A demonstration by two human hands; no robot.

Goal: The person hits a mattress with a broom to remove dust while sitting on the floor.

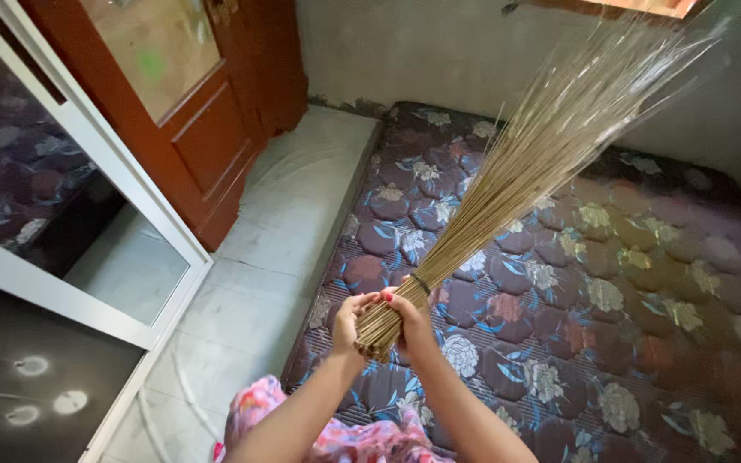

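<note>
A stick broom [508,180] made of thin tan sticks is raised over a mattress, its bristles fanning up to the top right. A dark band ties the bundle near its base. My left hand [350,324] wraps the cut end of the bundle from the left. My right hand [412,324] grips the same end from the right, fingers closed around the sticks. Both hands meet at the base, above the near left part of the mattress.
The quilted floral mattress [611,309] lies on the floor against grey walls. A pale tiled floor strip [276,249] runs along its left side. A brown wooden door [190,120] and a mirrored wardrobe panel [53,257] stand at left.
</note>
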